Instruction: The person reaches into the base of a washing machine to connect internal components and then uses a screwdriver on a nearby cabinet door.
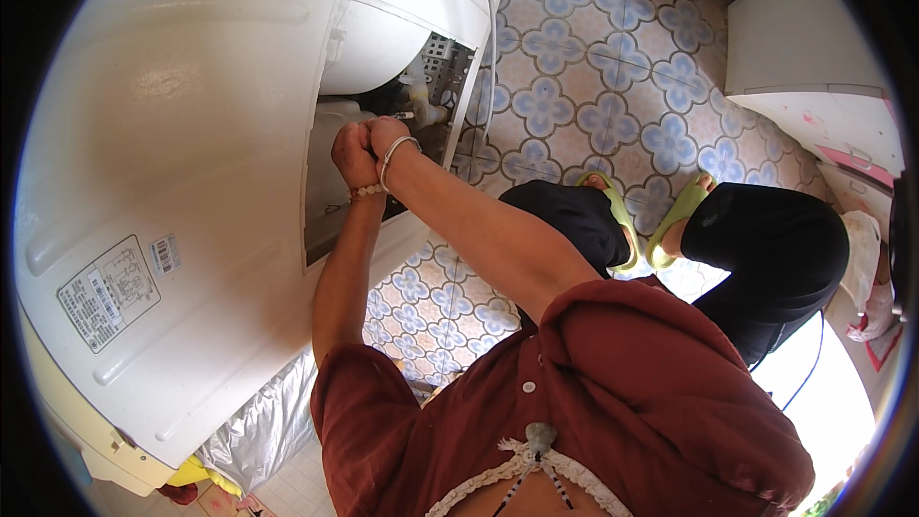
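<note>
L hand [353, 155] & R hand [387, 132] are held tog., curled, in opening [328, 215]; grip can't be told. Pipe [432, 115] is seen just R.

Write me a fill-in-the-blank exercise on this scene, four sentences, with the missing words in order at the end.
1. The left hand and the right hand are together at an opening in a panel coloured ____.
2. The silver bangle is on the person's ____ wrist.
3. The slippers on the person's feet are light ____.
4. The floor tiles carry a pattern of blue ____.

Missing words: white; right; green; flowers.
</note>
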